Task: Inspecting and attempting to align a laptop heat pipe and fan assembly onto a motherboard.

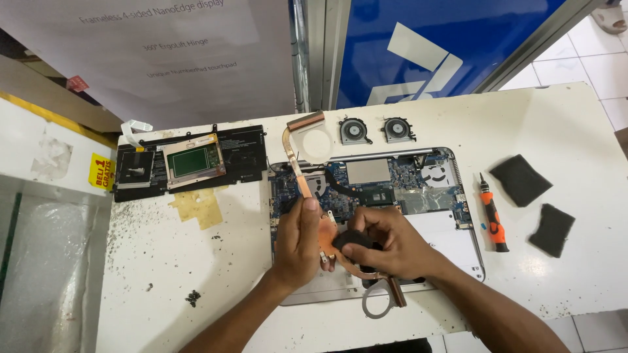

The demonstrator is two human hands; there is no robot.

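While the long copper heat pipe (pixel 307 189) is pinched by the left hand (pixel 297 235), its plate is wiped with a black foam pad (pixel 353 240) gripped in the right hand (pixel 392 247); steady pressure seems needed.

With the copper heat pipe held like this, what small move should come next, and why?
Probably rub the dark pad in the right hand along the copper heat pipe's plate. The left hand already steadies it above the open laptop, and the pad is pressed on the copper.

Two bare, sleeveless forearms, ungloved.
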